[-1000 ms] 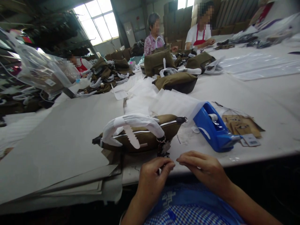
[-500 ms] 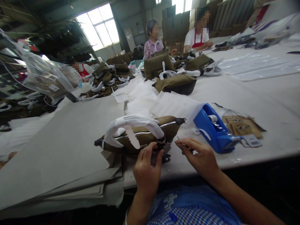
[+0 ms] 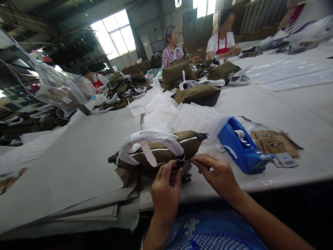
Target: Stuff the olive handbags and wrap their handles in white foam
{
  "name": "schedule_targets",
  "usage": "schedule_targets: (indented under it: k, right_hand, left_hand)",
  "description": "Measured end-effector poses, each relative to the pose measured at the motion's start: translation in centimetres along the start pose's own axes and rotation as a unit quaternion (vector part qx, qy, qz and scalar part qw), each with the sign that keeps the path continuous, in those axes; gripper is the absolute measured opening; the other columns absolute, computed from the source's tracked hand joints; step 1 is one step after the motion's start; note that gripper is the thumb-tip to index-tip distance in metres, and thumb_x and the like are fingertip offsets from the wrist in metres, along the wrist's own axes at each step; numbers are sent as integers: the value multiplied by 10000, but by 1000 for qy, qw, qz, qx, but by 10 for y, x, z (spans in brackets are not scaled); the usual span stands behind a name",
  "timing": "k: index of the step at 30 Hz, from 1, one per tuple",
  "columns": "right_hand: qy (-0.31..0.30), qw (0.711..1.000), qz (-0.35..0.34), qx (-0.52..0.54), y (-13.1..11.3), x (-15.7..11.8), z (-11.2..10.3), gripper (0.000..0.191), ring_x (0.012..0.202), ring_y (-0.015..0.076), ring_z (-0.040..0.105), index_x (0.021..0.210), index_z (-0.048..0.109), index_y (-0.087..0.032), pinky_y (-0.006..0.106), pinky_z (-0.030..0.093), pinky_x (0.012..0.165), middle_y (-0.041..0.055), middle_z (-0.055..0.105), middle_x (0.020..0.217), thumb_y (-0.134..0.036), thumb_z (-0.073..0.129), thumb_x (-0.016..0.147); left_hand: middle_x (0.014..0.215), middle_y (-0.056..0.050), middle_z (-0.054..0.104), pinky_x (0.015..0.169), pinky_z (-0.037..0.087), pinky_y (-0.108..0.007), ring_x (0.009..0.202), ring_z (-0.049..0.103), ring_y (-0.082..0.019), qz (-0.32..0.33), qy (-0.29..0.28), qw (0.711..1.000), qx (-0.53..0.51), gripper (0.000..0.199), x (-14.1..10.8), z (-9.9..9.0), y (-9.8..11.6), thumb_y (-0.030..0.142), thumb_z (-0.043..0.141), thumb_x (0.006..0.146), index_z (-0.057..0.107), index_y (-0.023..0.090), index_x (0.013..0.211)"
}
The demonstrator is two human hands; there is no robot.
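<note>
The olive zip-top handbag (image 3: 165, 158) is set on the table (image 3: 299, 107), its hanging charm (image 3: 186, 167) half hidden, pinched by the left hand (image 3: 165, 187); alongside, the right hand (image 3: 220, 175) is pinched too, contents unreadable! Right of the handbag, a blue tape dispenser (image 3: 243, 157) is parked.

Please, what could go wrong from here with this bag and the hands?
The left hand and the right hand are both close to the hanging charm; a hard pull might tip the bag. The blue tape dispenser stands to the right of the right hand; a wide outward movement could perhaps knock it.
</note>
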State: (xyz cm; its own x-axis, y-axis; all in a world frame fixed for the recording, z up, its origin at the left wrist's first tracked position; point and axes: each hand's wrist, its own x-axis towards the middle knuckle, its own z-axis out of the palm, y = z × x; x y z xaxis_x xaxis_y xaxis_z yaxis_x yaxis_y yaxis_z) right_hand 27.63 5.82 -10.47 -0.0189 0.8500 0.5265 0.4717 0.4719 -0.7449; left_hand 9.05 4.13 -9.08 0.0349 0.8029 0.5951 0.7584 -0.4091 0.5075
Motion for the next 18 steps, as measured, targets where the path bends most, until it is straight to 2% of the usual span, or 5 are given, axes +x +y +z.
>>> schedule_targets:
  k: [3, 7, 12, 15, 18]
  right_hand:
    - [2, 1000, -14, -6, -1, 1, 3, 129, 808, 130, 712, 1038, 754, -196, 219, 542, 753, 18, 750, 952, -172, 649, 966]
    - [8, 999, -20, -26, -3, 4, 7, 114, 803, 132, 718, 1019, 753, -199, 222, 532, 746, 11, 756, 943, -170, 659, 960]
    - [10, 997, -44, -70, -4, 8, 9, 101, 792, 161, 735, 1016, 751, -201, 245, 529, 710, 16, 768, 937, -201, 666, 962]
    - [16, 991, -72, -113, -4, 10, 9, 133, 776, 181, 741, 1028, 752, -201, 265, 527, 694, 27, 773, 941, -235, 629, 989]
    - [2, 987, -88, -131, -6, 13, 7, 178, 774, 183, 744, 1047, 754, -208, 263, 527, 661, 34, 776, 955, -226, 581, 1009]
  left_hand:
    - [1024, -33, 768, 779, 607, -253, 868, 753, -178, -16, -7, 1000, -17, 237, -2, 1, -1, 196, 699, 920, 669, 217, 1154]
    - [1061, -29, 784, 819, 612, -250, 879, 762, -171, -47, -15, 997, -52, 246, -2, 2, -1, 193, 700, 919, 688, 224, 1163]
    - [1084, -25, 795, 869, 605, -234, 927, 772, -159, -106, -45, 986, -123, 228, 1, 0, 2, 209, 588, 987, 707, 222, 1181]
    - [1020, -20, 798, 780, 627, -240, 793, 776, -154, -141, -63, 974, -164, 229, 5, 0, 3, 261, 569, 995, 717, 229, 1167]
    - [824, -3, 768, 590, 613, -222, 593, 736, -144, -184, -66, 958, -211, 230, 12, 1, 4, 324, 586, 981, 724, 214, 1129]
